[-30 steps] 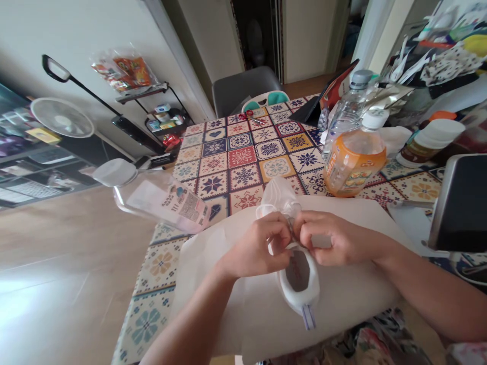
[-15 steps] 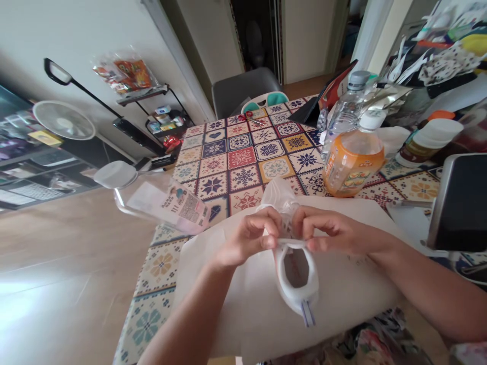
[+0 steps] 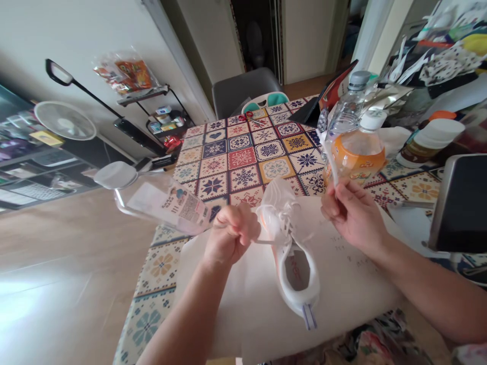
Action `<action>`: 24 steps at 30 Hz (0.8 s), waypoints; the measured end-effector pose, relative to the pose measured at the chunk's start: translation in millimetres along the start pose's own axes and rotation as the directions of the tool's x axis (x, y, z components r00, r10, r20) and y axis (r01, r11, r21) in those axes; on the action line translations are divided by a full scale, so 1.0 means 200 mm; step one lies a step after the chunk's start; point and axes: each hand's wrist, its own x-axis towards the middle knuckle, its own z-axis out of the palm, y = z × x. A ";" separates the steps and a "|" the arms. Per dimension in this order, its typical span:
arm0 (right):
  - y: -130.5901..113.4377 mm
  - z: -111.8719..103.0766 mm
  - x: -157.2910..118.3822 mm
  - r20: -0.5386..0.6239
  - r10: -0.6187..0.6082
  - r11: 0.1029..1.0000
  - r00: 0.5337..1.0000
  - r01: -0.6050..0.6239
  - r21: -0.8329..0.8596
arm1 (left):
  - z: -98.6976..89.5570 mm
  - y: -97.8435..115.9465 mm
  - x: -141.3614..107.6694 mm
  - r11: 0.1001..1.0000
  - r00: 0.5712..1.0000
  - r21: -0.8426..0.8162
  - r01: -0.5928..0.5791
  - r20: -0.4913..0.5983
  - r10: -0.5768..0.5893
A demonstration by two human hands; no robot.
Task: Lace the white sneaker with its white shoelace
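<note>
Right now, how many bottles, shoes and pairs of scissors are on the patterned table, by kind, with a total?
Bottles: 3, namely the orange drink bottle, the clear water bottle and the clear labelled bottle lying on its side.
Shoes: 1, the white sneaker, a lace end pinched in each hand.
Scissors: 1, the red-handled scissors.
Total: 5.

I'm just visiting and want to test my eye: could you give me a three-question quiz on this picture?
1. True or false: the white lace-up sneaker lies on its side.
2. What does the left hand grip?
3. Which stands nearer the right hand: A, the orange drink bottle, or B, the red-handled scissors?

Key: 1 false, it stands upright on the white paper sheet. 2 a white lace end. 3 A.
</note>
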 end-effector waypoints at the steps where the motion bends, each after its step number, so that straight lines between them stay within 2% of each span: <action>1: 0.01 0.00 -0.01 0.012 -0.005 0.999 1.000 0.006 -0.054 | 0.01 -0.01 -0.01 0.996 0.997 0.067 0.050 0.061 -0.054; 3: 0.04 0.01 -0.04 0.073 -0.023 0.977 0.997 0.038 -0.208 | 0.04 -0.04 -0.02 0.965 0.971 0.174 0.196 0.106 -0.216; 6: 0.05 0.04 -0.07 0.255 -0.100 0.862 0.962 0.212 -0.461 | 0.09 -0.08 -0.03 0.890 0.908 0.207 0.406 0.025 -0.419; 8: 0.05 0.06 -0.08 0.395 -0.178 0.759 0.902 0.381 -0.528 | 0.11 -0.09 -0.03 0.860 0.886 0.220 0.460 -0.047 -0.462; 10: 0.05 0.07 -0.08 0.485 -0.237 0.688 0.842 0.498 -0.528 | 0.12 -0.09 -0.03 0.842 0.874 0.235 0.485 -0.093 -0.477; 14: 0.07 0.07 -0.08 0.513 -0.277 0.635 0.813 0.555 -0.537 | 0.13 -0.10 -0.03 0.862 0.884 0.196 0.467 -0.125 -0.450; 18: 0.07 0.06 -0.09 0.539 -0.219 0.646 0.813 0.535 -0.545 | 0.15 -0.12 -0.04 0.914 0.916 0.131 0.385 -0.173 -0.361; 21: 0.06 0.06 -0.10 0.515 -0.147 0.672 0.844 0.467 -0.574 | 0.16 -0.14 -0.06 0.946 0.946 0.154 0.286 -0.205 -0.252; 24: 0.05 0.07 -0.10 0.420 -0.048 0.739 0.906 0.315 -0.596 | 0.17 -0.15 -0.07 0.932 0.966 0.301 0.203 -0.216 -0.141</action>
